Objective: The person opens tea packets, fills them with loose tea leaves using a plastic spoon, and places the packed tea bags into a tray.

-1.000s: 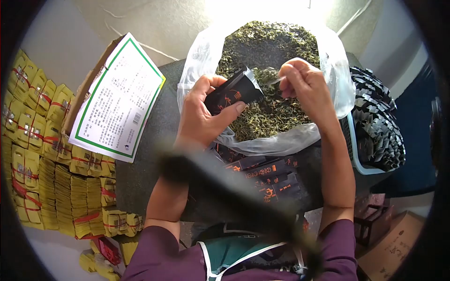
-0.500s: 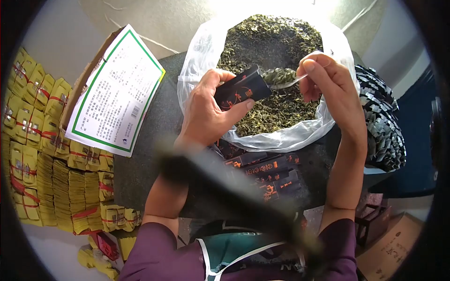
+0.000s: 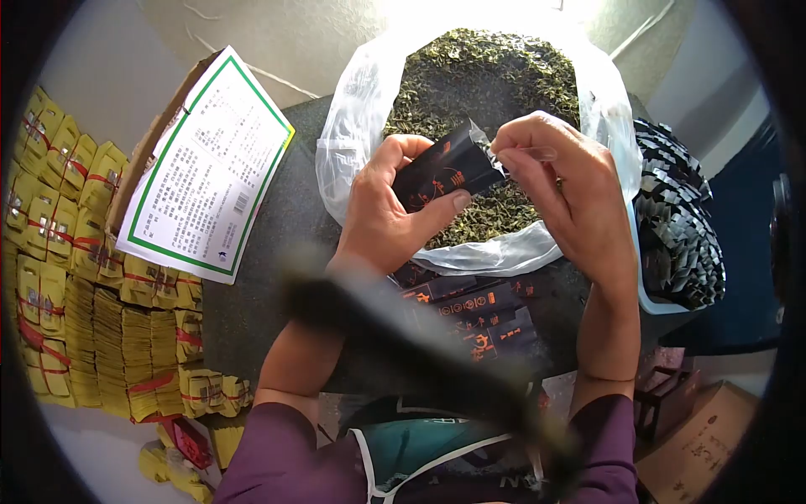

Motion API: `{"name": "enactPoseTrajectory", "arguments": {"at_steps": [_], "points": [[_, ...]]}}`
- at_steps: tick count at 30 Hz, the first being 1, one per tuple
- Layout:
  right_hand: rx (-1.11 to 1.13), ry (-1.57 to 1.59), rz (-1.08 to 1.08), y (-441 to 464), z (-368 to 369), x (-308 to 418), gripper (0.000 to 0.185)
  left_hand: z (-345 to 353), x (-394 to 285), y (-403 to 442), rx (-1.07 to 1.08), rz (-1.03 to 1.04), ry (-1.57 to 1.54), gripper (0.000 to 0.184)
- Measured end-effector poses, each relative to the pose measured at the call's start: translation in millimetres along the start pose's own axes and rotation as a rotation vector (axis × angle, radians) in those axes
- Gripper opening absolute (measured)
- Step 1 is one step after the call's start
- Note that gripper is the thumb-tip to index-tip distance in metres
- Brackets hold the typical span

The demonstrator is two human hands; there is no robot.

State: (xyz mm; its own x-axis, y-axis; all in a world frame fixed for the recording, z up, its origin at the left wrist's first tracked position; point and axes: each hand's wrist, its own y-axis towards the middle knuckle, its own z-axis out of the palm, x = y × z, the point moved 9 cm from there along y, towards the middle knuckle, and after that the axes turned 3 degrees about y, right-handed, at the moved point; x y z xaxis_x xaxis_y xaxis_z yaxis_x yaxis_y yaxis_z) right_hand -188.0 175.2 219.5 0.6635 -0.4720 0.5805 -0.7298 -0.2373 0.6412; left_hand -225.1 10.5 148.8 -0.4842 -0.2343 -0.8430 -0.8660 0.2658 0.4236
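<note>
Dark table (image 3: pixel 243 328), pouch (image 3: pixel 445 172) held above

Pouch: sat tilted over the leaves (image 3: pixel 495 76). Left hand (image 3: pixel 382 206): curled round it. Right hand (image 3: pixel 571 181): nearly closed, pinched a clear spoon (image 3: pixel 541 154) at the pouch's mouth. Bag (image 3: pixel 495 256): held the leaves. Sign (image 3: pixel 206 176): stood left. Yellow packets (image 3: pixel 105 332): lay stacked beyond.

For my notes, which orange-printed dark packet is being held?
The dark packet in the left hand, above the leaves; the other packets lie on the table.

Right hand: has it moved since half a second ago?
Yes. Against the plastic bag, the right hand has moved to the person's left, bringing its fingertips to the open end of the black packet.
</note>
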Motion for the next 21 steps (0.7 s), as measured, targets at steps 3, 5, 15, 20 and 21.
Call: {"name": "enactPoseTrajectory", "arguments": {"at_steps": [3,5,15,20,21], "points": [[-0.025,0.019,-0.073,0.4,-6.1,9.0,0.009,-1.3,6.8,0.4,-0.023,-0.008,-0.025,0.046],[0.034,-0.049,-0.140,0.5,-5.2,17.1,0.012,-1.0,6.4,-0.1,-0.026,-0.007,-0.030,0.046],[-0.085,-0.083,-0.045,0.7,-38.9,9.9,0.013,-2.8,7.5,-1.5,-0.034,-0.088,-0.134,0.048],[0.062,-0.377,0.491,-5.8,-35.8,-59.5,0.031,-9.0,-2.8,-2.7,-0.099,-0.014,-0.148,0.046],[0.063,-0.378,0.494,-6.5,-32.6,-71.4,0.031,-9.4,-5.4,-2.7,-0.097,-0.016,-0.150,0.046]]}}
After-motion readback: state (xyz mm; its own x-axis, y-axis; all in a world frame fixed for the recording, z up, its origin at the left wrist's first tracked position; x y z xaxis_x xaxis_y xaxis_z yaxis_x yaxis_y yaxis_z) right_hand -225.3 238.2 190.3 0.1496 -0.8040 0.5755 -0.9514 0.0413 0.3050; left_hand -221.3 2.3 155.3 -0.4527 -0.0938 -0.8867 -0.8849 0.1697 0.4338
